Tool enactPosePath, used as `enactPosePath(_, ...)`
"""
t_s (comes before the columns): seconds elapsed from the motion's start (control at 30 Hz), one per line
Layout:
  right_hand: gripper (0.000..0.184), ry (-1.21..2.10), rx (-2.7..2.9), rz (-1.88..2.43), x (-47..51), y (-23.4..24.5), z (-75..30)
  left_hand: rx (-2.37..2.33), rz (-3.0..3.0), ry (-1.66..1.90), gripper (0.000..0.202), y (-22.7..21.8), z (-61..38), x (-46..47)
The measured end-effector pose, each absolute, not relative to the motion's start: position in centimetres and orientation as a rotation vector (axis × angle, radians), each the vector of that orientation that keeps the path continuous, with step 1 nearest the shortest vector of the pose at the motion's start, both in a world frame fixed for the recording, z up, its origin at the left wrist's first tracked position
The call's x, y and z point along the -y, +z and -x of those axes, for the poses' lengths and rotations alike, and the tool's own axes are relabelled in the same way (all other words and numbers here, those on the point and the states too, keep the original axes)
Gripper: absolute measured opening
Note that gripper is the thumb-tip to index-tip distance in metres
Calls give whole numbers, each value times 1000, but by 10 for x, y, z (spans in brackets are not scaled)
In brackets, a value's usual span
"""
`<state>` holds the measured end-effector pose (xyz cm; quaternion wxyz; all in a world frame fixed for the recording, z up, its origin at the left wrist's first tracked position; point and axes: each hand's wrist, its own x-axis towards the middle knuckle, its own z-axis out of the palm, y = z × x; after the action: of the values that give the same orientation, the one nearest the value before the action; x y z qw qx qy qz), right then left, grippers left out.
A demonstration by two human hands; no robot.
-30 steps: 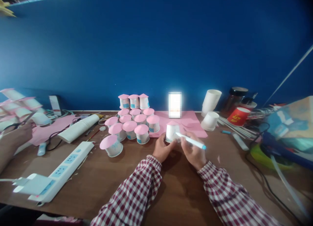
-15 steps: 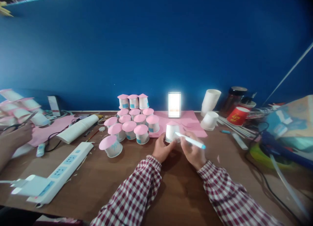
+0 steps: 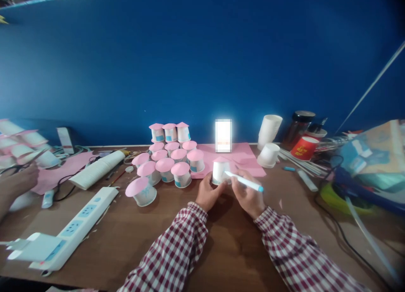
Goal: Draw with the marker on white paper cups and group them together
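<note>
My left hand grips the side of a small white paper cup that stands upside down on the brown table and wears a pink paper cap. My right hand pinches a white marker with a light blue end, its tip resting against the cup's side. Just left of the cup stands a cluster of several similar pink-capped cups, some stacked against the blue wall. A pink paper sheet lies behind my hands.
A white power strip lies at front left, beside a lying stack of white cups. Another person's hand is at the far left with more capped cups. White cups, a red cup, a dark jar and cables crowd the right.
Both hands, the cup and the marker keep their pose. The whole scene has drifted slightly left and down in the view as my head moved.
</note>
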<state>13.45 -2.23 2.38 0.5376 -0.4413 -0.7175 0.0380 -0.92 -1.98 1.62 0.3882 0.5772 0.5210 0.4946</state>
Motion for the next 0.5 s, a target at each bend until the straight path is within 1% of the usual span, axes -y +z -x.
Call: enactPosePath(0.5,13,51,1716,1054,21,24,-135,-1334,-1450,1246,40,19,9,21)
